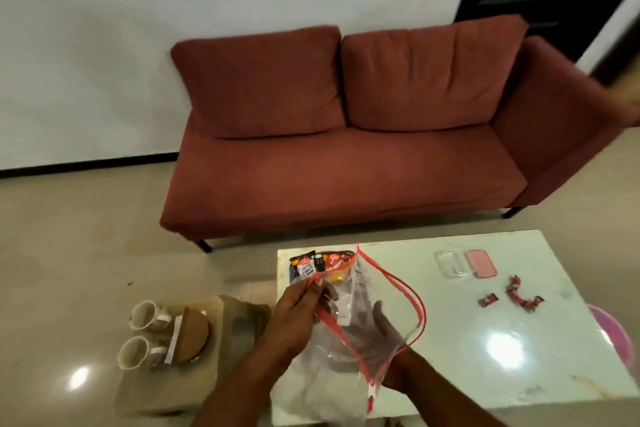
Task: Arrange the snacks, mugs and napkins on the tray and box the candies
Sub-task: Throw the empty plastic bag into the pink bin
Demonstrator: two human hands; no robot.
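Mugs (143, 336) — two, lying on their sides on a low stool (166, 388) left of the table, mouths facing left, one nearer than the other. Just right of them, a round brown piece (194, 334) leaning against a white strip; what it is cannot be told.

Left hand (298, 305) — thumb and fingers pinching the red zip edge of the bag, over the table's near-left part.

Snacks (320, 262) — packets, one dark and one red, at the table's far-left corner, partly behind the bag's raised rim.

Bag (349, 319) — clear plastic, red zip strip, mouth held wide open above the table (485, 350).

Right hand (375, 333) — inside the bag, seen through the plastic, palm up with fingers spread.

Box (450, 263) — clear, small, far on the table; its pink lid (482, 263) lies just right of it.

Candies (512, 295) — several red-wrapped pieces, loose on the table nearer than the lid, apart from the box.

Pink round item (613, 336) — beyond the table's right edge, partly hidden.

Sofa (346, 149) — red, far behind the table.
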